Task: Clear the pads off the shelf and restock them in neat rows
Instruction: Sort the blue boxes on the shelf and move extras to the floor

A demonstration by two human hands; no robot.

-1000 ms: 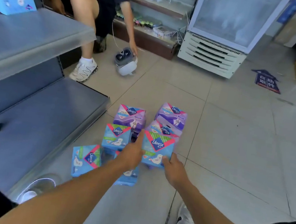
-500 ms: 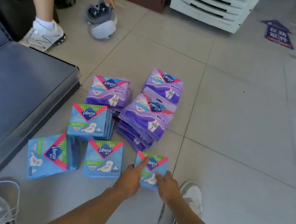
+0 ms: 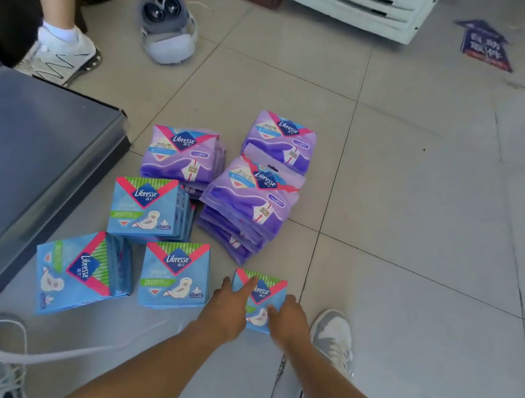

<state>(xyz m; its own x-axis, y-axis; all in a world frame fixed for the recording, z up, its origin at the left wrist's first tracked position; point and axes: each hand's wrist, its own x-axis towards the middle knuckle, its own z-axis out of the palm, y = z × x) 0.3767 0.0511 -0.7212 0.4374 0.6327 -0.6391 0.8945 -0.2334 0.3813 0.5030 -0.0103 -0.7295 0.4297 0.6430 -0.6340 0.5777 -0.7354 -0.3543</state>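
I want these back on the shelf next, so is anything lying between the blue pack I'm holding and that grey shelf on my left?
Yes. Between the small blue pack under both hands and the grey metal shelf lie two piles on the tiled floor: the upright blue pile beside it, then the tilted blue pile by the shelf edge.

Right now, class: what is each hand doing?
Left hand: holding the blue pack, fingers on top.
Right hand: gripping the same pack's edge.
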